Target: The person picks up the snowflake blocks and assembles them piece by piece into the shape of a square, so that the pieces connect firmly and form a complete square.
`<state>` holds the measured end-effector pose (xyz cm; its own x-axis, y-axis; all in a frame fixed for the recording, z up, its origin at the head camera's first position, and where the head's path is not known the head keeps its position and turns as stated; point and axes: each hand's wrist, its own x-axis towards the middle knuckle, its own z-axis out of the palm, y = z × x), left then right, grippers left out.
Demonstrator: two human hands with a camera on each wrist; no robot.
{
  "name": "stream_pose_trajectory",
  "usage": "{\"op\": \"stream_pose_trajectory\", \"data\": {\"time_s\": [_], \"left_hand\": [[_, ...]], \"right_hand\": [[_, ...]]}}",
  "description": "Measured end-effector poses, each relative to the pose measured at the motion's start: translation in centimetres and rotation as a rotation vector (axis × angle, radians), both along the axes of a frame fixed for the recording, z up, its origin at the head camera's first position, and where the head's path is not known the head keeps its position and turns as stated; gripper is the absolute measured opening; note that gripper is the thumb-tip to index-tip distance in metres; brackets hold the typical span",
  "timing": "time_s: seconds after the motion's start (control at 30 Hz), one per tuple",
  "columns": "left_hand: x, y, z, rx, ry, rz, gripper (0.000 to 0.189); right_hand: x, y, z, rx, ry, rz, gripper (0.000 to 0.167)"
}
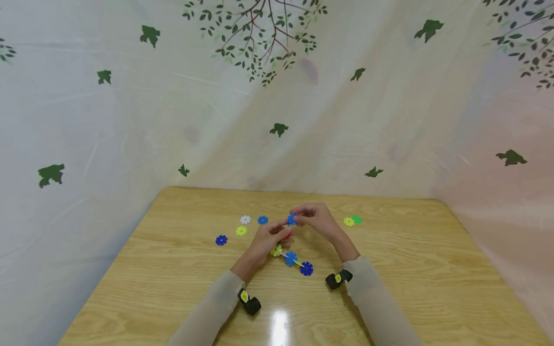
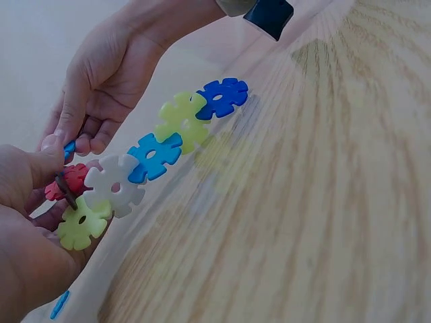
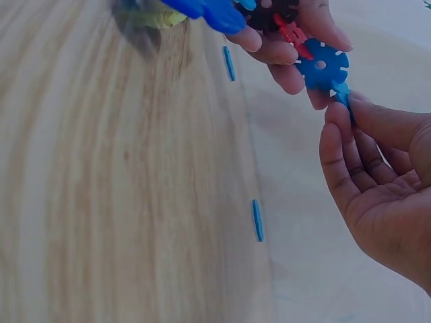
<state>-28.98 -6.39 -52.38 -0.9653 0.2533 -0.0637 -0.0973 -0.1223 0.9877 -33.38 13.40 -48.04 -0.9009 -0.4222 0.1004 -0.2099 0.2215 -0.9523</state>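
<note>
My left hand (image 1: 261,241) grips a chain of notched plastic snowflake discs near its far end, thumb over a red disc (image 2: 67,182). From there the chain slants down toward me: a yellow disc (image 2: 83,222), a white disc (image 2: 115,187), a blue disc (image 1: 291,258), another yellow disc (image 2: 183,121) and a dark blue disc (image 1: 306,268). A dark brown disc (image 3: 266,13) sits beside the red one. Between thumb and fingers, my right hand (image 1: 319,220) pinches a light blue disc (image 3: 342,97), its edge at the notches of a blue disc (image 3: 322,65) next to the red one.
Loose discs lie on the wooden table (image 1: 173,288). Left of the hands are a white disc (image 1: 245,219), a blue disc (image 1: 262,219), a yellow disc (image 1: 241,230) and a dark blue disc (image 1: 221,240). Rightward, a yellow disc (image 1: 348,221) touches a green disc (image 1: 357,219).
</note>
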Motion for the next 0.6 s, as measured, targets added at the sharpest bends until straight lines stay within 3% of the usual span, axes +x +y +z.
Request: {"op": "stream_pose_trajectory", "data": {"time_s": [0.27, 0.6], "left_hand": [[0.15, 0.06, 0.11, -0.012, 0.0, 0.026, 0.036], [0.26, 0.25, 0.35, -0.014, -0.013, 0.015, 0.035]], "right_hand": [[0.06, 0.16, -0.03, 0.014, 0.015, -0.006, 0.026], [0.21, 0.34, 0.09, 0.037, 0.01, 0.012, 0.021]]}}
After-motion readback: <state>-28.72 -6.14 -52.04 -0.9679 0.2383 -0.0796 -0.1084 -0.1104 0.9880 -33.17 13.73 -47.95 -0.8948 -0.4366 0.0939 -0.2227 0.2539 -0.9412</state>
